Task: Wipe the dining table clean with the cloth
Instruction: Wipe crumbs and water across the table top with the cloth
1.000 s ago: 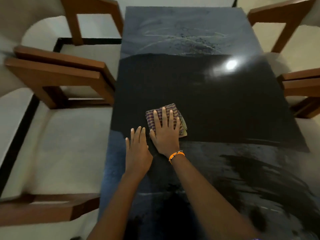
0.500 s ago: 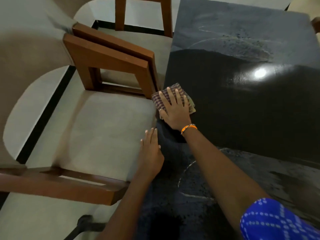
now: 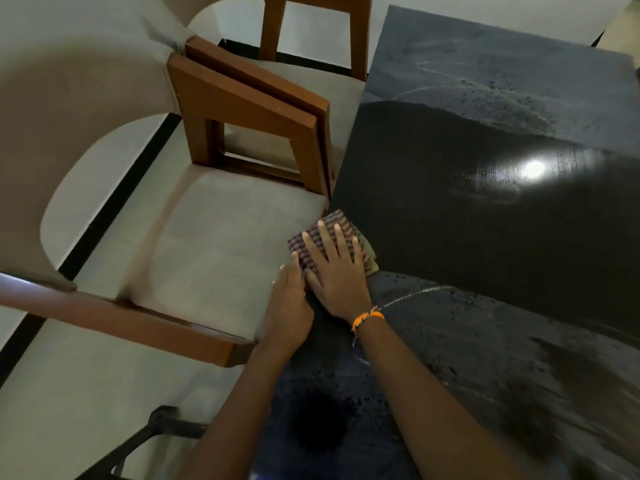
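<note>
A glossy black dining table (image 3: pixel 485 209) fills the right side of the view, with dusty streaks at its far end and near me. A folded checked cloth (image 3: pixel 330 233) lies at the table's left edge, partly overhanging it. My right hand (image 3: pixel 336 268), with an orange wristband, lies flat on the cloth and presses it down, fingers spread. My left hand (image 3: pixel 289 306) rests palm down at the table's left edge right beside it, thumb side touching the right hand, holding nothing.
Wooden chairs stand along the table's left side: one (image 3: pixel 256 123) close to the edge by the cloth, another's frame (image 3: pixel 114 320) nearer to me, a third (image 3: pixel 311 29) at the back. Pale floor tiles with black strips lie beneath.
My right hand slid the cloth to the table's left edge, and it now overhangs. My left hand has closed up against the right one. The view has swung left.
</note>
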{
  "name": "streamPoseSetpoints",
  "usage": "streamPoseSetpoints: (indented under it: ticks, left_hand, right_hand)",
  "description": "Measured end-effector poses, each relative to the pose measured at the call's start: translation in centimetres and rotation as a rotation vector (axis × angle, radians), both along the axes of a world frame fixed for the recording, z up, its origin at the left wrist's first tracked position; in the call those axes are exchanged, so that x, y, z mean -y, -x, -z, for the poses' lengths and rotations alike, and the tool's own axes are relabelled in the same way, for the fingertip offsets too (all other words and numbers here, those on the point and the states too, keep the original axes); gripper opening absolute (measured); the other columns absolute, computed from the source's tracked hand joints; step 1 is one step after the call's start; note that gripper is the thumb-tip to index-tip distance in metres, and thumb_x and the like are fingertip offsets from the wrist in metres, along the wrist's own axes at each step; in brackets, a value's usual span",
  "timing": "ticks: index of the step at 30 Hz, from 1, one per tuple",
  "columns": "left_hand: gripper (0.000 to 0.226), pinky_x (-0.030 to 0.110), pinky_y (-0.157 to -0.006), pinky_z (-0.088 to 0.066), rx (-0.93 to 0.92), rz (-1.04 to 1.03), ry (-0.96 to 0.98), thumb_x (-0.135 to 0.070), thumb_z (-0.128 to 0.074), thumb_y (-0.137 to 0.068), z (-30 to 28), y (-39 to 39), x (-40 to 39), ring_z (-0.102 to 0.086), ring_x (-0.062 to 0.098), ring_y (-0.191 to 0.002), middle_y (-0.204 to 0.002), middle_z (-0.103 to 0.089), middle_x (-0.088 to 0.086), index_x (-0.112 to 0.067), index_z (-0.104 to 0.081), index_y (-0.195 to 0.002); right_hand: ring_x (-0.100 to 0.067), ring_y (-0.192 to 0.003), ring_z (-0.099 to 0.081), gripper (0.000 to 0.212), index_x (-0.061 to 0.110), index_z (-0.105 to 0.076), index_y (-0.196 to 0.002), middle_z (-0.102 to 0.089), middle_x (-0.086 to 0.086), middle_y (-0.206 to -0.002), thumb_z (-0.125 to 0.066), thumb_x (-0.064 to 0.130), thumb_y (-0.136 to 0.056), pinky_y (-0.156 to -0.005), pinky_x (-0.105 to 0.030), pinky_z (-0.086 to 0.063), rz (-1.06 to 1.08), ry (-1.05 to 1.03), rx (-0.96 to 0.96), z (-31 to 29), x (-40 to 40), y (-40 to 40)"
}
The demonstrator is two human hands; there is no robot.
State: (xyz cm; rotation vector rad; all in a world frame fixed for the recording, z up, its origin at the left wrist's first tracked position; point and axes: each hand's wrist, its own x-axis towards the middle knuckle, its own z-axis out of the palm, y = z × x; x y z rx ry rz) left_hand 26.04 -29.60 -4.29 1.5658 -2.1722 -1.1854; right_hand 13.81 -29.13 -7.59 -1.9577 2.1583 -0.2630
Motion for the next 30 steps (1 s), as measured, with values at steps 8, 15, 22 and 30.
streamPoseSetpoints:
  ticks: [8,15,22,30]
  left_hand:
    - [0.065,0.041,-0.115,-0.024,0.049,0.065,-0.019,0.002,-0.037,-0.092,-1.0,0.9,-3.5,-0.022,0.025,-0.141,-0.155,-0.017,0.011,-0.010,-0.008,-0.148]
    - [0.062,0.035,-0.115,-0.024,0.050,0.023,-0.039,-0.001,-0.036,-0.094,-0.8,0.9,-3.4,-0.021,0.025,-0.141,-0.156,-0.011,0.008,-0.009,-0.006,-0.148]
    - [0.058,0.022,-0.112,-0.015,-0.114,-0.009,-0.105,0.002,-0.036,-0.094,-1.0,-0.2,-3.0,-0.023,0.020,-0.141,-0.153,-0.023,0.009,-0.010,-0.014,-0.147]
    - [0.057,0.033,-0.109,-0.033,-0.179,-0.075,-0.120,-0.003,-0.038,-0.094,-1.1,-2.8,-2.9,-0.041,0.024,-0.131,-0.146,-0.039,0.011,-0.010,-0.018,-0.147]
  right_hand:
    - [-0.026,-0.147,-0.005,0.063,0.031,-0.014,-0.149,-0.009,-0.002,-0.159,-0.033,0.043,-0.090,-0.118,-0.047,-0.004,0.119,-0.005,-0.082,-0.5,-6.2,4.3]
    - [-0.030,-0.145,-0.016,0.068,0.027,-0.021,-0.148,-0.016,-0.006,-0.158,-0.014,0.051,-0.085,-0.115,-0.049,-0.013,0.488,-0.069,-0.156,-0.6,-11.9,12.6]
    - [-0.037,-0.145,-0.010,0.064,0.023,-0.017,-0.149,-0.012,-0.014,-0.158,-0.038,0.040,-0.091,-0.114,-0.059,-0.009,0.816,-0.069,-0.093,0.0,-11.0,9.5]
    - [-0.038,-0.143,-0.018,0.062,0.023,-0.028,-0.147,-0.023,-0.013,-0.155,-0.030,0.043,-0.088,-0.112,-0.061,-0.013,0.222,-0.013,-0.043,-0.7,-5.1,-4.4]
